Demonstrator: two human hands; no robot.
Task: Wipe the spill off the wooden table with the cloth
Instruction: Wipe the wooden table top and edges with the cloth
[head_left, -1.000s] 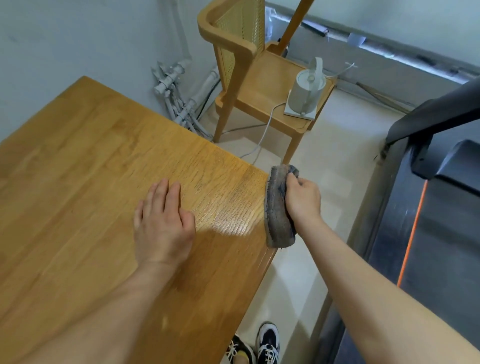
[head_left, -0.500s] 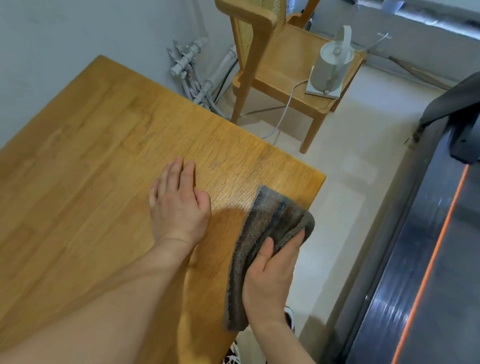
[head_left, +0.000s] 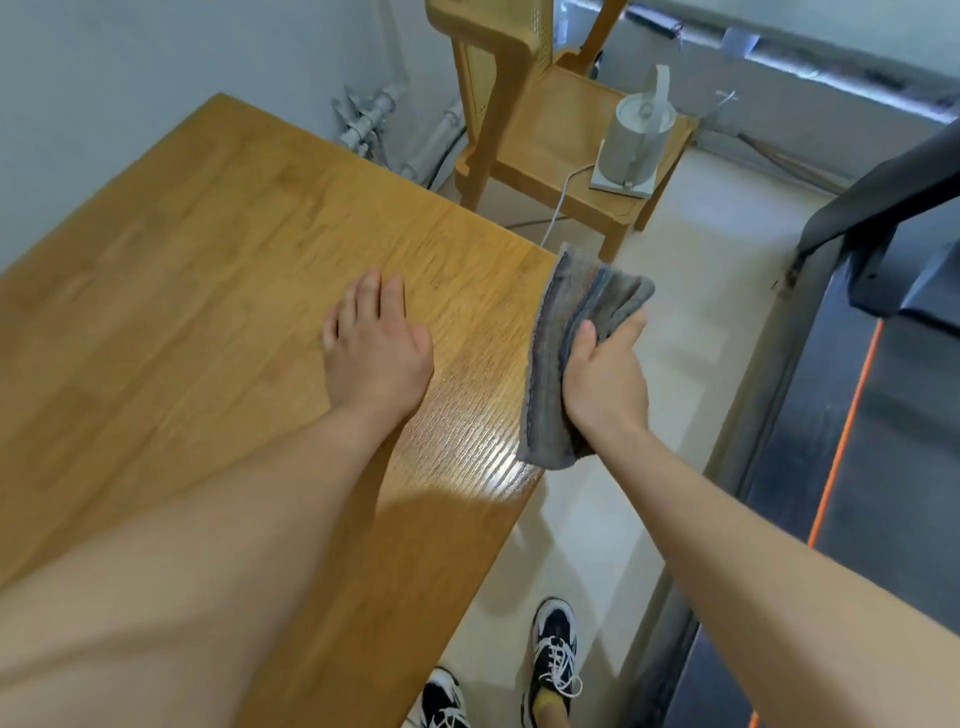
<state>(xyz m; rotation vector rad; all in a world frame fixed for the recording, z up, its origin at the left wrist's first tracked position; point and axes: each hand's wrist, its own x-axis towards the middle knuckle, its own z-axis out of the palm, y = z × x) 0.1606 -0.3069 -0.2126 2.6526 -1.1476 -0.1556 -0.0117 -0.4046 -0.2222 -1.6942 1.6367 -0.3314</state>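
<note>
Now cloth (head_left: 561, 332) back at table (head_left: 208, 312) edge, right hand (head_left: 605, 379) fingers clamped on it, left hand (head_left: 376, 358) flat, fingers together

Legible text: none. No label, brand, number or sign reads on the kettle (head_left: 636, 132), cloth (head_left: 561, 353), shoes (head_left: 555, 654) or desk (head_left: 208, 270).

left hand (head_left: 375, 358) flat, fingers straight, right hand (head_left: 605, 382) gripping, thumb up

Bright daylight, glare on the wooden table (head_left: 498, 467), motion blur, wide-angle edge distortion
</note>
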